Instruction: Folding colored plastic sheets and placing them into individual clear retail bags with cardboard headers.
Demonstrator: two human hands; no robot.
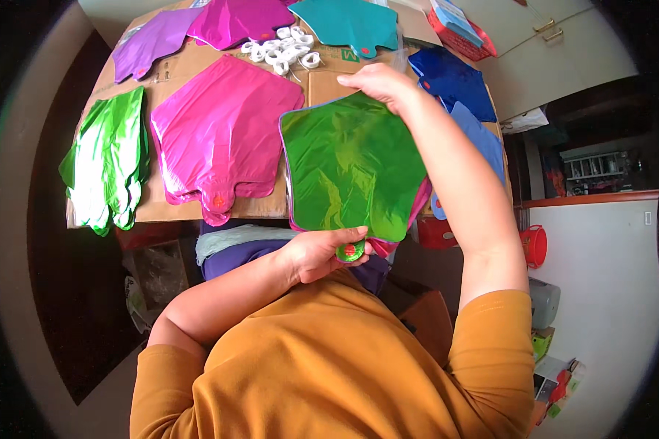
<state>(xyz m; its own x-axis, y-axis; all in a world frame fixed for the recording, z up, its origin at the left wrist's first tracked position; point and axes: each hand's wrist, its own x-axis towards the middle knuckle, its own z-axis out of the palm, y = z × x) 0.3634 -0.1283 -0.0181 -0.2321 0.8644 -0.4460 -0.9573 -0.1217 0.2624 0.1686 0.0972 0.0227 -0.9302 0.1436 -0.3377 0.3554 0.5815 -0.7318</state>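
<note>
A flat, shiny green foil balloon (351, 168) lies on top of a small stack, with pink and purple edges showing under it. My left hand (322, 252) is closed at its near end, thumb on top beside the round tab (350, 252) with a red spot. At the stack's far edge lies my right hand (379, 82), its visible fingers stretched out to the left; part of the hand is hidden. Left of the stack is a pile of pink foil balloons (223, 135). Farther left, bright green foil balloons (110, 157) hang over the table's front edge.
Cardboard (176, 211) covers the table. Along its back lie purple (154, 44), magenta (238, 22) and teal (348, 25) balloons, with white ribbon coils (282, 51) between. Blue balloons (458, 84) and a red basket (483, 44) are at the right.
</note>
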